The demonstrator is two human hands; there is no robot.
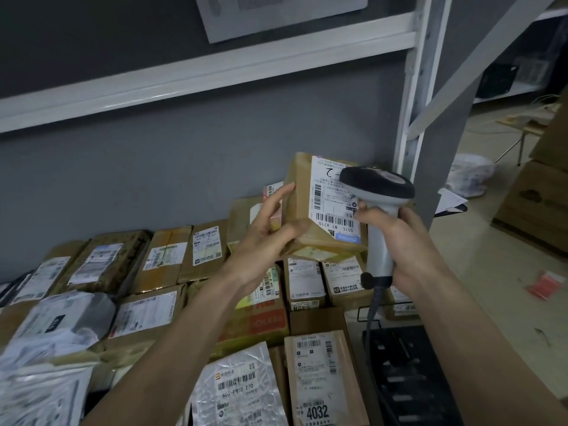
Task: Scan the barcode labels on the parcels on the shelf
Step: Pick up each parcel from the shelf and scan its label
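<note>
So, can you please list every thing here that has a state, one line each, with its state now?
Left hand: holds the brown parcel from below and the side.
Brown parcel: lifted off the pile, tilted, label facing the scanner.
Label: visible, partly behind the scanner head.
Right hand: grips the scanner handle.
Scanner: upright, head at the label.
Parcels on the shelf: lying flat, labels up.

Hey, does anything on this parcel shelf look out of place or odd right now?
Mostly no. The raised brown parcel in the left hand has its label upside down to the viewer. The right hand holds the scanner against it.
</note>
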